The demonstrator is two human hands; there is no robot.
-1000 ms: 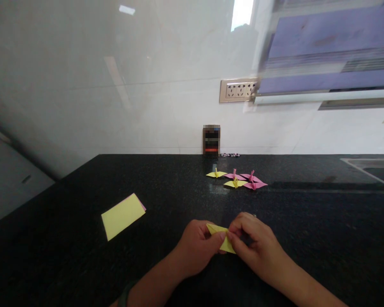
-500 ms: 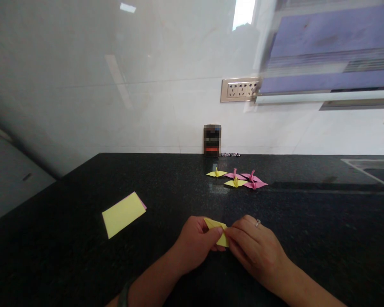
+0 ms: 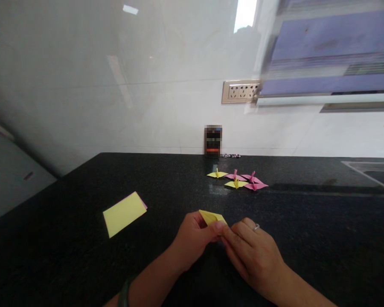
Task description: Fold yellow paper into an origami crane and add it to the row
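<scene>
From my remote seat I see both hands meeting over a folded yellow paper (image 3: 211, 216), a small, flat, pointed shape with sharp creases. Its upper tip angles up and to the left, and its lower part is hidden behind the fingers. It is held just above the black speckled countertop (image 3: 83, 256), nearer to me than the group of paper cranes (image 3: 238, 180) and slightly left of it. The left hand (image 3: 195, 236) is curled almost closed, thumb pressed against fingertips, pinching the paper's left side. The right hand (image 3: 252, 253) is likewise drawn in tight, its fingertips nipping the paper's right edge where they touch the left thumb; a ring (image 3: 256, 227) shows on one finger. A dark wristband (image 3: 124, 295) sits on the left forearm. The cranes themselves are two yellow and three pink, wings spread, standing close together. Well to the left of the cranes and nearer to me lies a stack of square sheets (image 3: 124, 213), yellow on top with a pink edge peeking out at its far right corner. Behind the cranes, against the pale wall, stands a small dark box (image 3: 213, 140) with an orange band low on its face; its label is blurred and I cannot read it. Above and right of the cranes a metal socket strip (image 3: 240, 91) is set in the wall, with no legible marking at this size.
</scene>
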